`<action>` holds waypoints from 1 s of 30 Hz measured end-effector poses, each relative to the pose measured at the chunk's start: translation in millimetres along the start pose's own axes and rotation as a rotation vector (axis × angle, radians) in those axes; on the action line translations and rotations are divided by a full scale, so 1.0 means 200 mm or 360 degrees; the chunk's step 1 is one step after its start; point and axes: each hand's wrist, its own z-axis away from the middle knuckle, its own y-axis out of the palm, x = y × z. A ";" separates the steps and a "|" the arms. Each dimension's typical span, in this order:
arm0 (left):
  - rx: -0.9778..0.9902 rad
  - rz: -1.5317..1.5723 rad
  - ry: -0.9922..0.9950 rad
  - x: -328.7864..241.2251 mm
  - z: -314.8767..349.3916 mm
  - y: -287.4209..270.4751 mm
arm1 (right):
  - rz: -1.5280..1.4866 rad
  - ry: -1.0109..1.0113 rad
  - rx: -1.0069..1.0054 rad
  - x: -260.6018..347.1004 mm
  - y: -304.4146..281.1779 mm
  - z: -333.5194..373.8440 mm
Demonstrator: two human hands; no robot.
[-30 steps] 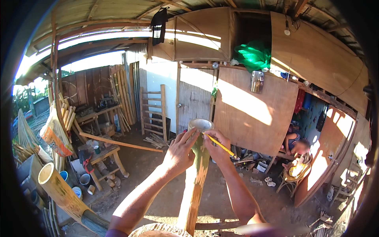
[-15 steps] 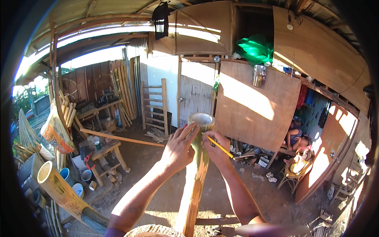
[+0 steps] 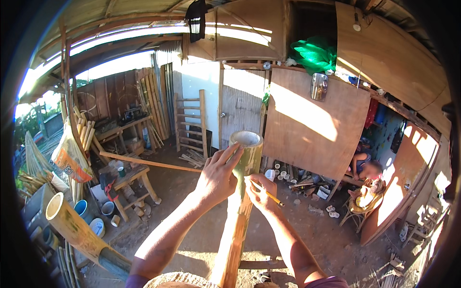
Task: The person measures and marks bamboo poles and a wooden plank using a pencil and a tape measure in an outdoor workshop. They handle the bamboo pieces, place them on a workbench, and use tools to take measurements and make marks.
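A thick bamboo pole [image 3: 235,228] rises from the lower edge toward the middle, its hollow end tilted away from me. Lower down, its surface is pale and scraped; near the rim it is greener. My left hand [image 3: 217,174] is closed around the pole's left side just under the rim, fingertips pressed to the green skin. On the other side, my right hand [image 3: 259,193] pinches a yellow pencil [image 3: 273,198]. The pencil's tip end is by the pole, below the left fingertips; whether it touches cannot be made out.
Left stand a second thick bamboo tube [image 3: 72,224], buckets [image 3: 84,211] and a rough wooden bench [image 3: 129,175]. A long wooden strip [image 3: 151,161] reaches toward my left hand. Bamboo offcuts [image 3: 288,173] lie beyond my right hand. At right, a person [image 3: 361,165] is near a wicker chair [image 3: 361,207].
My right hand has moved down the pole, away from the rim, with the pencil. My left hand keeps its place by the rim. The view has shifted slightly.
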 end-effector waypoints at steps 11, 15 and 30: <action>0.0092 0.0467 -0.0285 0.00 0.08 -0.07 | 0.0039 0.0461 0.0397 -0.12 0.01 0.30; 0.0302 0.0922 -0.0771 0.05 0.19 -0.34 | -0.0388 0.0564 0.0390 -0.04 0.02 0.32; -0.2501 -0.0668 -0.0631 -1.37 0.89 -0.47 | -0.1619 0.0709 0.1621 0.23 0.20 0.35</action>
